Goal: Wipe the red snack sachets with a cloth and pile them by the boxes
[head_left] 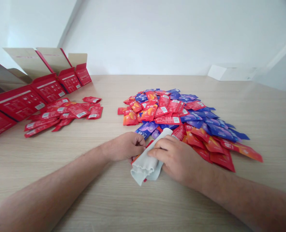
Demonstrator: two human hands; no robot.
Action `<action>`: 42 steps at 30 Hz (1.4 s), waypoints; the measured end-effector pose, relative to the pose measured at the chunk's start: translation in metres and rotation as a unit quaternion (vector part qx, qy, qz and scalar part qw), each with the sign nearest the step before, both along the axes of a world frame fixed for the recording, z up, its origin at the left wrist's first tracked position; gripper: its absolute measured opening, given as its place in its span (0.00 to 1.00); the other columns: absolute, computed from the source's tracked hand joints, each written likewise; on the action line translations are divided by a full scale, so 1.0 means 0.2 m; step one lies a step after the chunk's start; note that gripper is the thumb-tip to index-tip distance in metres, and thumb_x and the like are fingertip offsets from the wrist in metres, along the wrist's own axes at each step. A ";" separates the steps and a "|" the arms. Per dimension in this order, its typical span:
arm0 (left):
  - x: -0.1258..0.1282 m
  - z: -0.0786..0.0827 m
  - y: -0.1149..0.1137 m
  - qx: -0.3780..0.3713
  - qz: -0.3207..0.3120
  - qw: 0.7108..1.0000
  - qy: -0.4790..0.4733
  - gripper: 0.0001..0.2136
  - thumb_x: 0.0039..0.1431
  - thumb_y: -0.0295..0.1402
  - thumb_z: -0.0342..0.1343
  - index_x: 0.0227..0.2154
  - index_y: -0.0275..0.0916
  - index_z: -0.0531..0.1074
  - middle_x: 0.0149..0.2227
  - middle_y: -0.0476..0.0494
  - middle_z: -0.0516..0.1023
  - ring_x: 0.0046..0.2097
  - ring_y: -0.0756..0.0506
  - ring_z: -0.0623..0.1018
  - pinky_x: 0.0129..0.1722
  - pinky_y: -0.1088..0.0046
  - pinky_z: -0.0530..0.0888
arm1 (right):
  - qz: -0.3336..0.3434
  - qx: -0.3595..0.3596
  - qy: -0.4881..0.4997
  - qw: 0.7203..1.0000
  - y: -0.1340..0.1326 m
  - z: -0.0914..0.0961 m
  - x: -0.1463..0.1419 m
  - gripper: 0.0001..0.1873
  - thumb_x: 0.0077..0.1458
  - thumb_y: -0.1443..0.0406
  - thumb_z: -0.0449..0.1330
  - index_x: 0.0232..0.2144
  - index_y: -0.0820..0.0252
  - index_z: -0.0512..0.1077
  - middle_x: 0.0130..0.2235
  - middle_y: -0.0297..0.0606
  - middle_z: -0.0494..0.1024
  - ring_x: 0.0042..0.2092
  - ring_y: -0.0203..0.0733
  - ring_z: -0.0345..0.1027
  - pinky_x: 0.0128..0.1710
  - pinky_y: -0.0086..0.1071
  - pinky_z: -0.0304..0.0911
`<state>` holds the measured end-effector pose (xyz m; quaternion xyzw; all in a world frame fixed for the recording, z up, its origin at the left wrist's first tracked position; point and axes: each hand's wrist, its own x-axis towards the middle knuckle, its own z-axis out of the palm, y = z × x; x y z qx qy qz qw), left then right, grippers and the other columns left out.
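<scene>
My right hand (179, 158) is closed on a folded pale cloth (149, 162), its fingers pressing the cloth from above. Under the cloth lies a red sachet (149, 143), mostly hidden, with only bits of its edges showing. My left hand (125, 146) pinches that red sachet at its left edge, thumb and fingers closed. Just beyond both hands spreads a heap of red sachets (149, 112) with orange pictures, mixed with blue-purple sachets (217, 129). The heap reaches out to the right, past my right wrist.
A smaller pile of red sachets (78, 110) lies on the left. Behind it stands a row of red cardboard boxes (47, 87) with raised flaps. A white box-like object (232, 72) sits at the back right, against the white wall (169, 38). Everything rests on a light wooden table (104, 199).
</scene>
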<state>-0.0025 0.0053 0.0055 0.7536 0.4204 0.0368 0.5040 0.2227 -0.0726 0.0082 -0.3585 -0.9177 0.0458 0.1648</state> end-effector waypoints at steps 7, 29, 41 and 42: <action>0.00 0.01 0.00 0.019 0.001 1.000 -0.002 0.07 0.59 0.38 0.56 0.30 0.40 0.71 0.22 0.56 0.70 0.24 0.51 0.74 0.21 0.79 0.70 | 0.068 -0.015 -0.012 0.998 -0.02 0.02 -0.02 0.13 0.68 0.67 0.57 0.50 0.58 0.78 0.44 0.41 0.77 0.47 0.48 0.66 0.48 0.42 0.67; 0.00 0.00 0.01 0.013 -0.001 1.000 -0.007 0.07 0.60 0.38 0.56 0.30 0.40 0.70 0.22 0.56 0.70 0.24 0.51 0.74 0.22 0.79 0.70 | 0.071 -0.020 -0.003 0.997 -0.01 0.01 -0.01 0.12 0.67 0.68 0.58 0.50 0.57 0.78 0.44 0.41 0.77 0.48 0.47 0.66 0.49 0.41 0.66; 0.01 0.01 0.00 0.005 0.010 1.000 0.002 0.08 0.58 0.39 0.57 0.31 0.41 0.72 0.23 0.55 0.72 0.24 0.51 0.74 0.23 0.79 0.70 | 0.053 -0.003 0.004 0.999 0.00 0.00 -0.01 0.13 0.66 0.69 0.59 0.50 0.57 0.78 0.44 0.41 0.78 0.47 0.48 0.67 0.49 0.42 0.66; 0.01 0.01 0.00 0.000 0.012 1.000 0.002 0.07 0.58 0.39 0.57 0.31 0.41 0.72 0.23 0.55 0.72 0.24 0.51 0.75 0.23 0.78 0.70 | 0.035 -0.001 0.007 0.999 0.00 0.00 -0.01 0.13 0.65 0.70 0.59 0.49 0.57 0.78 0.44 0.41 0.77 0.47 0.48 0.66 0.49 0.42 0.66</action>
